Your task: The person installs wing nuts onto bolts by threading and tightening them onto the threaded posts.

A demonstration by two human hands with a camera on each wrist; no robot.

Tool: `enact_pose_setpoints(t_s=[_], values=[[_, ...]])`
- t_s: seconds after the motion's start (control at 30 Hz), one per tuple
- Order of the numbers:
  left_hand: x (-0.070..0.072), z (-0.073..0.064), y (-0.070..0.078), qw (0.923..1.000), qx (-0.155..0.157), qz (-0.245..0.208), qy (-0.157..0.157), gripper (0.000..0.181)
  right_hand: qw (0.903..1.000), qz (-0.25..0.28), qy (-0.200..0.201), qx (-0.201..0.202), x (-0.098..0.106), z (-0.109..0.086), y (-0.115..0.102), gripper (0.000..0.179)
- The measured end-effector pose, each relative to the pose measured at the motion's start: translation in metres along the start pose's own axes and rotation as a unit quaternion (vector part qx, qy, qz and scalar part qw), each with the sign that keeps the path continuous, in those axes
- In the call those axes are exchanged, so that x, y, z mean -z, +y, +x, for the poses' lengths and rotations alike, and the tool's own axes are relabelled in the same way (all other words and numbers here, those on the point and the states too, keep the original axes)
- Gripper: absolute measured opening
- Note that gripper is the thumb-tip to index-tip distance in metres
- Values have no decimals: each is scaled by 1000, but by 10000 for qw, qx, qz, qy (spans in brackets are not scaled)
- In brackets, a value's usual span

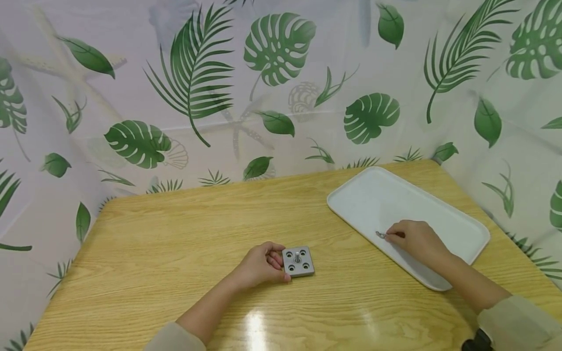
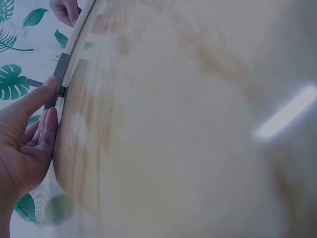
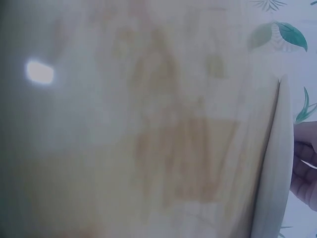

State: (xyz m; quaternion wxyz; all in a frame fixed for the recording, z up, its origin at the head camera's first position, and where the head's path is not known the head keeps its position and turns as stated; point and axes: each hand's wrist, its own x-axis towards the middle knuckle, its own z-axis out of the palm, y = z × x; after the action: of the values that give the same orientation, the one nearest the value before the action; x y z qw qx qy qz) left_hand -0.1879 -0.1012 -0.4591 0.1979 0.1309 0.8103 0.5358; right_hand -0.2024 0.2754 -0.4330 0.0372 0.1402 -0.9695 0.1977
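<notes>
**Left hand (image 1: 263, 264) gripping plate (image 1: 300, 271), right hand (image 1: 414, 240) pinching small metal part (image 1: 380, 235)**

Your left thumb and fingers are clamping the square grey plate by its left side; its body is extending rightward from the fingertips, over the wooden table (image 1: 175, 234). A stud (image 1: 297, 257) is standing upright at its middle, just right of those fingers, with four holes (image 1: 303, 253) surrounding it. The left wrist view is showing the plate edge-on.

Your right thumb and fingers are closing together on the small metal part, which is protruding left of the fingertips. Too small to identify. The white tray (image 1: 373, 195) is lying beneath these fingers and stretching past them; whether the part is touching it, cannot tell. Leaf-printed cloth (image 1: 327, 44) is hanging beyond both hands.
</notes>
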Motion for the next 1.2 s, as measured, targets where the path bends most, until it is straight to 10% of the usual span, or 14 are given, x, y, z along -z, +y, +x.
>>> enact_pose_setpoints(t_s=[0.47, 1.2], values=[[1, -1, 1, 10000, 38, -15, -18, 69, 9949, 753, 651, -175, -1, 0, -2, 4], [0, 2, -2, 10000, 25, 43, -9, 71, 9814, 1792, 527, 431, -15, 2, -47, 6]])
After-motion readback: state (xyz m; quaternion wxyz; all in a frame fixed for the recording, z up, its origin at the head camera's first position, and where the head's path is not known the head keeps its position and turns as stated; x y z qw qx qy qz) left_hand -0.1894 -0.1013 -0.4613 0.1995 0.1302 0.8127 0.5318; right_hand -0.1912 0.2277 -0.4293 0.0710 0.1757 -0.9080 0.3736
